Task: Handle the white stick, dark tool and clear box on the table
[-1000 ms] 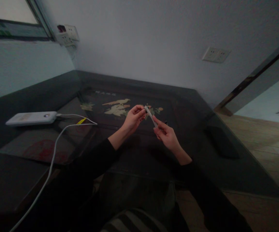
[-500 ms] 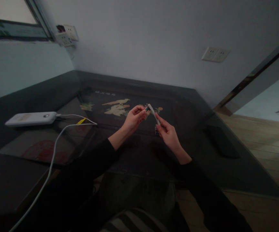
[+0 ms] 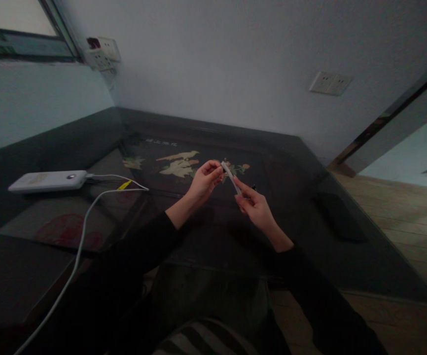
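Note:
My right hand [image 3: 256, 207] is closed on the lower part of a thin, pale, stick-like object [image 3: 230, 176], which leans up and to the left. At its upper end, the fingertips of my left hand [image 3: 204, 182] are pinched together on something small and dark that I cannot make out. A small dark bit shows just beyond my right fingers. Both hands are above the middle of a dark glossy table [image 3: 213, 231] decorated with a bird and flowers.
On the table's left lies a white power bank [image 3: 47, 181] with a white cable [image 3: 84, 229] running toward me. A dark flat object [image 3: 339, 217] lies at the right. Wall sockets [image 3: 331, 83] are behind.
The pale object's upper end has shifted slightly left, closer to my left fingertips, and its angle has changed. The small item at my left fingertips shows less than before.

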Action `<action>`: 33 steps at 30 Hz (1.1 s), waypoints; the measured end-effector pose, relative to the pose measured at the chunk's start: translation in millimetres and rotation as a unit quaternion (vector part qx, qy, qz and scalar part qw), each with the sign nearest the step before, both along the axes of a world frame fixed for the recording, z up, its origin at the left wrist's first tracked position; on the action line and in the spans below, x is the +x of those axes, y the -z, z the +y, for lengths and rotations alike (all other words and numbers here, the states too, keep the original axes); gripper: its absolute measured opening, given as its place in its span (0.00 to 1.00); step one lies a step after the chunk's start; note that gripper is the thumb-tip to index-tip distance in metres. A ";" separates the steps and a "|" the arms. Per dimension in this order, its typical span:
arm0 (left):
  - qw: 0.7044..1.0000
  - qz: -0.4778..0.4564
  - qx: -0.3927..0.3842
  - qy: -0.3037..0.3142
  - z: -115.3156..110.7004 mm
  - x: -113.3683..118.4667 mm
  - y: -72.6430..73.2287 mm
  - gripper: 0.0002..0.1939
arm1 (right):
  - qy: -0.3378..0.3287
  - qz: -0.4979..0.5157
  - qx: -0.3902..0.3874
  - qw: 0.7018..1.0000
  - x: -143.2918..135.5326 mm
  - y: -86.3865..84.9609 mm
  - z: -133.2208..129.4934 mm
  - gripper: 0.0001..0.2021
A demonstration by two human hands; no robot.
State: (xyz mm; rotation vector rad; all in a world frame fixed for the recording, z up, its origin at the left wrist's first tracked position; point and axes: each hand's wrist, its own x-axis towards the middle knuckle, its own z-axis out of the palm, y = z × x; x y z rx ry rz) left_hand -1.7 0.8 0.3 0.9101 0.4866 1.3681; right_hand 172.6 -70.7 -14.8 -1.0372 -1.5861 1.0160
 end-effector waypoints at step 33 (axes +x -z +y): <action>0.999 -0.012 0.032 0.019 2.1 -1.6 3.8 0.21 | -0.005 0.005 0.017 1.000 0.0 0.5 0.5 0.26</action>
